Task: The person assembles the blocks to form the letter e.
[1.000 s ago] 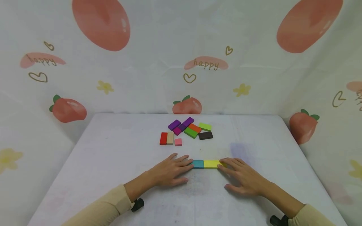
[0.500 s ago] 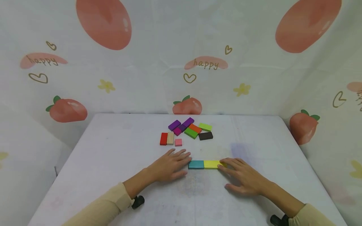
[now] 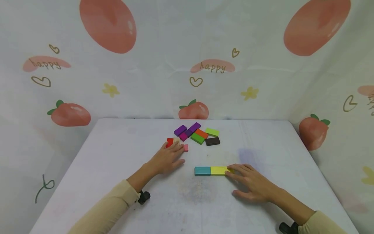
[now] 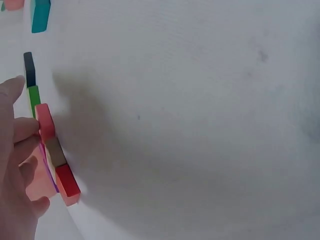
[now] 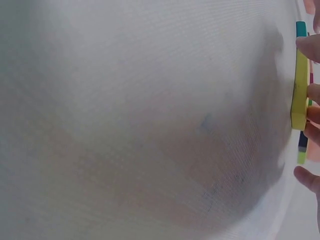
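My left hand (image 3: 167, 160) reaches over the pink block (image 3: 186, 148), fingers spread. In the left wrist view its fingertips are at the pink block (image 4: 45, 121), though I cannot tell whether they touch. Beside that block lie a beige block (image 3: 176, 140) and a red block (image 3: 169, 142), both partly covered by the hand. My right hand (image 3: 251, 183) rests its extended fingers on the right end of a yellow block (image 3: 218, 171). A teal block (image 3: 202, 171) lies end to end with the yellow one, forming a straight row.
Behind the left hand is a loose cluster: purple blocks (image 3: 180, 130), a magenta block (image 3: 183, 136), an orange block (image 3: 201, 133), a green block (image 3: 197, 138), a lime block (image 3: 212, 132) and a black block (image 3: 212, 141). The white table (image 3: 122, 139) ends at a printed curtain (image 3: 157, 87).
My left hand has left the teal block and moved away from me and leftward, to the pink, beige and red blocks. The right hand stays on the yellow block.
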A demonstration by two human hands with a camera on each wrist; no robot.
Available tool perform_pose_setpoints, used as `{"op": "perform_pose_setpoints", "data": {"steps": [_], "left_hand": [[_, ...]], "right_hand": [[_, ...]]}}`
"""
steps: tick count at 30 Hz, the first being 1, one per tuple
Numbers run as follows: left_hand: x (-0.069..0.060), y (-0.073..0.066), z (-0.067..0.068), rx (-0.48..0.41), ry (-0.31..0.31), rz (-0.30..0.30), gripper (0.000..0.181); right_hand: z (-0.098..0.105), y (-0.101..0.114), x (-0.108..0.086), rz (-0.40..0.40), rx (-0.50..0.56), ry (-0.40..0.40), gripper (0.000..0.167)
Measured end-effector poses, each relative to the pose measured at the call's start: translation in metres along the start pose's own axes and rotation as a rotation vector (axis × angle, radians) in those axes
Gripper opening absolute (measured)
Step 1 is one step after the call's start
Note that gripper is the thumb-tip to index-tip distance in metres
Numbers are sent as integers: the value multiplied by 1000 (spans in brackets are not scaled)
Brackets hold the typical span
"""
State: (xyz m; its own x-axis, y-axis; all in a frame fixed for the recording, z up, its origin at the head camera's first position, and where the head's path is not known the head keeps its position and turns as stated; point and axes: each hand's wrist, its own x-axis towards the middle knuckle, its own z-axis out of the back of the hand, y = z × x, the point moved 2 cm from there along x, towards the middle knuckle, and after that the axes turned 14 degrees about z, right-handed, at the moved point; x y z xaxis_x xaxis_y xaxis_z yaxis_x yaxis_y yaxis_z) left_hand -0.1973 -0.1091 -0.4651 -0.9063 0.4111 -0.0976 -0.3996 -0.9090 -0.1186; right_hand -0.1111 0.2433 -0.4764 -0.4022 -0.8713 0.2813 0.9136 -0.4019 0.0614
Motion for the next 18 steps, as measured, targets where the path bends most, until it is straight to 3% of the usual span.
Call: {"op": "perform_pose_setpoints", "data": {"steps": [8, 18], "left_hand": [[-7, 0, 0, 33, 11, -17, 65], [-28, 0, -5, 16, 8, -91, 65]], "right_hand": [[1, 0, 0, -20, 2, 17, 63], [0, -1, 0, -43, 26, 27, 62]]}}
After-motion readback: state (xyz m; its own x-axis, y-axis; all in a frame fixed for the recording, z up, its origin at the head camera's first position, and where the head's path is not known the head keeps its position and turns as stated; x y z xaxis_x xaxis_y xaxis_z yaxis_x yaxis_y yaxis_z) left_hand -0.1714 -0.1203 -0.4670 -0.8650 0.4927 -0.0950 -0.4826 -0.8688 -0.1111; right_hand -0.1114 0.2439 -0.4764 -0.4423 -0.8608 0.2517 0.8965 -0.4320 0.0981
